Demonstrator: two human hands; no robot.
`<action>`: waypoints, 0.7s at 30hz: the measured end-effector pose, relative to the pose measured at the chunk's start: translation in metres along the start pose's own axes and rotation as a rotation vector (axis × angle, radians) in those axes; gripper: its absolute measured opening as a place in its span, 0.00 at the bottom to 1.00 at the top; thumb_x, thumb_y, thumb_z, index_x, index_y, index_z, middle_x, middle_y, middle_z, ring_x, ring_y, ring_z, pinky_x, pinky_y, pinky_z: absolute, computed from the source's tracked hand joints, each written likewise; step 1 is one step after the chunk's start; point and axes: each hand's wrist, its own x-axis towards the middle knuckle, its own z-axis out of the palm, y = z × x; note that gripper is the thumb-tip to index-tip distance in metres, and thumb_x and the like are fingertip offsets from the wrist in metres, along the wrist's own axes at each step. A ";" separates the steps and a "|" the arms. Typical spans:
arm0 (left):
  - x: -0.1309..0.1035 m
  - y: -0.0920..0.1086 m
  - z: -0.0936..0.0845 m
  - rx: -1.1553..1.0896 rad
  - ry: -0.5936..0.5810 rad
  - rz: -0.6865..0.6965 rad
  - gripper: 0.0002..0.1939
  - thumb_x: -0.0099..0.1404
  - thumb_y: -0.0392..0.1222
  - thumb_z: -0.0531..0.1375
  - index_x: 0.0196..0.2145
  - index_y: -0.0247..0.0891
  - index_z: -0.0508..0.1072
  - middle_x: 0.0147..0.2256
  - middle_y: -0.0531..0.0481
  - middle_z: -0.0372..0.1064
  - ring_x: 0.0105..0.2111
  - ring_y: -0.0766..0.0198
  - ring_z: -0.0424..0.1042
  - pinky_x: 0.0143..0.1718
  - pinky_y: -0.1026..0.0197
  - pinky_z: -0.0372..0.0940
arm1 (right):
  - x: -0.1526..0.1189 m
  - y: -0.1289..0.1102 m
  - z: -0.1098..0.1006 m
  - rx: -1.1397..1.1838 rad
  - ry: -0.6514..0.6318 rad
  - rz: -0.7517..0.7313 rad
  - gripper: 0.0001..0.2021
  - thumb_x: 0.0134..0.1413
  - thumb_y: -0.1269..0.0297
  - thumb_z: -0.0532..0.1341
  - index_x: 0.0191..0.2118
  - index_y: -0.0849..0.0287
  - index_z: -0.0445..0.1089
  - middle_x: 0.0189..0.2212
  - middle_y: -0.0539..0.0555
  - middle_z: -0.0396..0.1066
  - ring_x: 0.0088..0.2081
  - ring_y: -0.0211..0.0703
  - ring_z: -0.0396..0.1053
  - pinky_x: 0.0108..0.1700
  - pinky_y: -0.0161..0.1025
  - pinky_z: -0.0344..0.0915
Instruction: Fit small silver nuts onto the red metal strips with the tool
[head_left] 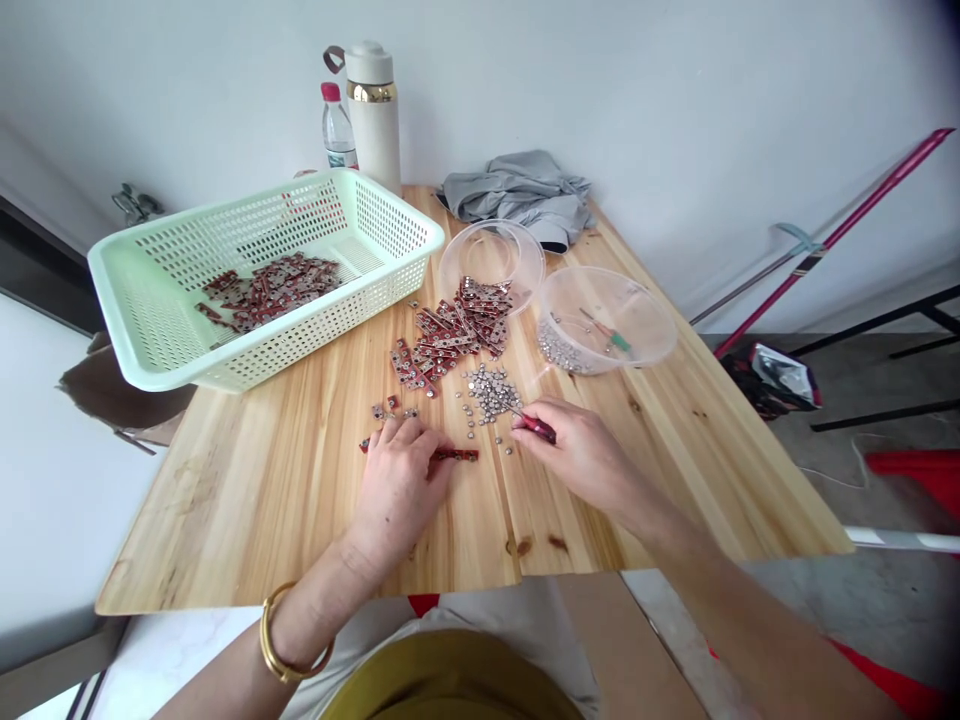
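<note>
My left hand (403, 470) lies over a thin red strip (459, 455) with small metal dots, its fingers closed on it against the wooden table. In my right hand (574, 450) is a small red-handled tool (537, 428), whose thin tip points into a pile of small silver pieces (491, 393). Behind the pile, a heap of red strips (457, 335) spills from a tipped clear lid (491, 262). A few short red pieces (391, 402) rest just beyond my left fingers.
A pale green basket (262, 357) with red strips stands at the back left. At the right, a clear bowl (649, 335) holds silver pieces and a green-handled tool. Grey cloth (517, 190), a flask (377, 135) and a bottle (338, 130) are at the back.
</note>
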 end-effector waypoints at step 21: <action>-0.001 0.006 -0.007 0.020 -0.047 -0.033 0.05 0.62 0.33 0.60 0.29 0.39 0.73 0.32 0.50 0.71 0.39 0.55 0.66 0.39 0.53 0.59 | -0.039 -0.036 0.042 0.047 0.080 -0.197 0.08 0.63 0.72 0.55 0.41 0.55 0.70 0.37 0.53 0.73 0.37 0.42 0.72 0.41 0.38 0.69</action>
